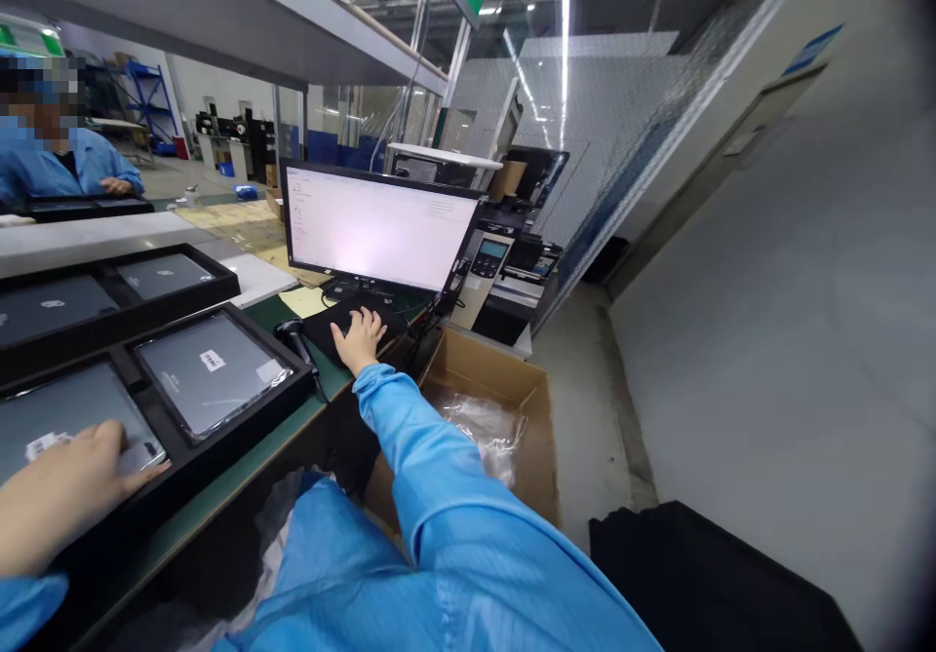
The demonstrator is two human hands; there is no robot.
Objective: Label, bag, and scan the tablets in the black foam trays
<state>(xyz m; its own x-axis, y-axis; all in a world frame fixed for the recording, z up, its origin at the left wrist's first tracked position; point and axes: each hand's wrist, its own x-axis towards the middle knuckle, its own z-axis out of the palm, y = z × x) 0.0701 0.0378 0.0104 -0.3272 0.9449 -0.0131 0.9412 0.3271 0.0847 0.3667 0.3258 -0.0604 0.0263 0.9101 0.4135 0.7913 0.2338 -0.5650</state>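
My left hand (77,486) rests on the near corner of a plastic-wrapped tablet (69,403), which lies in a black foam tray (194,457). Its thumb stretches away from the other fingers, over the tray's edge. A second wrapped tablet (212,364) with a white label sits in the adjoining compartment. Before the monitor (376,228), my right hand (360,340) lies palm down with fingers spread on a black mouse pad (322,326). A dark shape shows beneath this palm; I cannot make out what it is. Left of that hand is a black handheld scanner (298,340).
Another black tray (212,291) of wrapped tablets stands behind. A cardboard box (537,418) holding clear plastic bags is right of the bench. A label printer (487,267) stands beside the monitor. Across the bench sits a person in blue (80,160). A shelf (219,19) hangs overhead.
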